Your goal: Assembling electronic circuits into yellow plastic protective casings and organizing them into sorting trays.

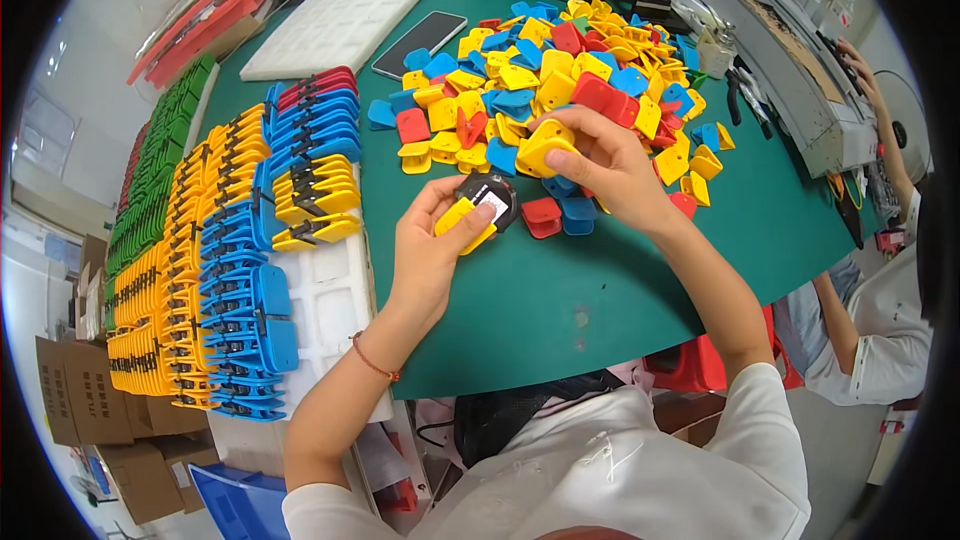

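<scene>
My left hand is closed round a black round part with a white label and a yellow plastic piece lying against it, the thumb pressing on top. In my right hand a bent yellow plastic piece is pinched between thumb and fingers, to the right of the black part and apart from it. Just beyond both hands lies a heap of loose yellow, blue and red bent pieces. A red piece and a blue piece lie on the green table between my hands.
Rows of assembled yellow, blue, red and green clips stand left on a white moulded tray. A phone and another white tray lie beyond. Pliers and a grey machine are right, near another person's arm.
</scene>
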Demonstrator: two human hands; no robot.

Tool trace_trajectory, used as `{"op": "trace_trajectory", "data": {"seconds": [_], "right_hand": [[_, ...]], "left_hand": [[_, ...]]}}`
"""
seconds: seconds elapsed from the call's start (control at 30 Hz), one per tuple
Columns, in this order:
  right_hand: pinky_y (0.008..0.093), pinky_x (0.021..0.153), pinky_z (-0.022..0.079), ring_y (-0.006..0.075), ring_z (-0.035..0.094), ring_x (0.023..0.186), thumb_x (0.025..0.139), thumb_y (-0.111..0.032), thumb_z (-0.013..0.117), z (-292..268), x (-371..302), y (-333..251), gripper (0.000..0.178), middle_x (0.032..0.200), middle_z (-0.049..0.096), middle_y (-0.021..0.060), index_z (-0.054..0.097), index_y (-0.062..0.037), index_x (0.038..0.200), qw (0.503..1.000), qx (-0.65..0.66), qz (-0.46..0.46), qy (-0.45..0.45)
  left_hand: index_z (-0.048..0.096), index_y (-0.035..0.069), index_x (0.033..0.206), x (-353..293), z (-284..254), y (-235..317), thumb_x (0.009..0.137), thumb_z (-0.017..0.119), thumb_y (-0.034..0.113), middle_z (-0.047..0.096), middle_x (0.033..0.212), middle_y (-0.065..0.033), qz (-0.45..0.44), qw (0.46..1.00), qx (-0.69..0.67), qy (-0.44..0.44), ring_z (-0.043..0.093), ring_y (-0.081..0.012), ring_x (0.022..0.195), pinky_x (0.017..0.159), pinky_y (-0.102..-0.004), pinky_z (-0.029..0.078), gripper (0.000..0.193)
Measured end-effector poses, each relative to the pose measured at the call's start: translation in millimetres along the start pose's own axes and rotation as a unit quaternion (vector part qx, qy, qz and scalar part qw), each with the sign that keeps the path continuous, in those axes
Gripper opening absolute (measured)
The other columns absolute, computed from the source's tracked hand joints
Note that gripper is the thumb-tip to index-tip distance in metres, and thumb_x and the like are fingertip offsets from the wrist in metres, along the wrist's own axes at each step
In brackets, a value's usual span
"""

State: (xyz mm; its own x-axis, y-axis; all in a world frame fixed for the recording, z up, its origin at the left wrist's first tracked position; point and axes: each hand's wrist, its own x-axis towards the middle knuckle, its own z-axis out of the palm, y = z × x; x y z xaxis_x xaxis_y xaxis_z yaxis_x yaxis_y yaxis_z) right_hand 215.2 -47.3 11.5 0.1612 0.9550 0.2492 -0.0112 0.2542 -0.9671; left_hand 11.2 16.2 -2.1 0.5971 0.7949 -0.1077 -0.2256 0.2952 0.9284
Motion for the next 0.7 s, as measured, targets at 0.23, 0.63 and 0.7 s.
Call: {"op": "trace_trajectory", "data": {"seconds": [0.23, 0.63, 0.7], "right_hand": [[0.0213, 0.067, 0.045, 0.0078, 0.055, 0.077, 0.084, -0.017, 0.069, 12, -9, 7, 0.027, 0.087, 0.061, 0.0023, 0.066, 0.0056, 0.100, 0.996, -0.034, -0.023, 0.077], [0.0236, 0.072, 0.047, 0.0101, 0.058, 0.079, 0.084, -0.022, 0.070, 27, -15, 22, 0.033, 0.087, 0.062, 0.0046, 0.064, 0.0039, 0.104, 0.994, -0.073, -0.031, 0.069], [0.0237, 0.075, 0.047, 0.0104, 0.058, 0.083, 0.087, -0.026, 0.067, 27, -14, 21, 0.036, 0.094, 0.061, 0.0051, 0.061, 0.0028, 0.108, 0.998, -0.021, -0.023, 0.049]], "left_hand": [[0.053, -0.004, 0.115, -5, 2, -2, 0.080, 0.071, 0.000, 0.063, 0.106, -0.0115, 0.066, 0.996, 0.064, -0.021, 0.061, -0.0134, 0.096, 0.083, -0.0236, 0.050, 0.040], [0.054, -0.006, 0.114, -5, 1, -5, 0.081, 0.070, -0.001, 0.063, 0.107, -0.0115, 0.087, 0.992, 0.086, -0.030, 0.062, -0.0134, 0.096, 0.082, -0.0234, 0.051, 0.038], [0.054, -0.006, 0.113, -5, 1, -4, 0.081, 0.070, 0.000, 0.064, 0.106, -0.0114, 0.090, 0.991, 0.089, -0.031, 0.062, -0.0133, 0.095, 0.081, -0.0234, 0.051, 0.036]]}}
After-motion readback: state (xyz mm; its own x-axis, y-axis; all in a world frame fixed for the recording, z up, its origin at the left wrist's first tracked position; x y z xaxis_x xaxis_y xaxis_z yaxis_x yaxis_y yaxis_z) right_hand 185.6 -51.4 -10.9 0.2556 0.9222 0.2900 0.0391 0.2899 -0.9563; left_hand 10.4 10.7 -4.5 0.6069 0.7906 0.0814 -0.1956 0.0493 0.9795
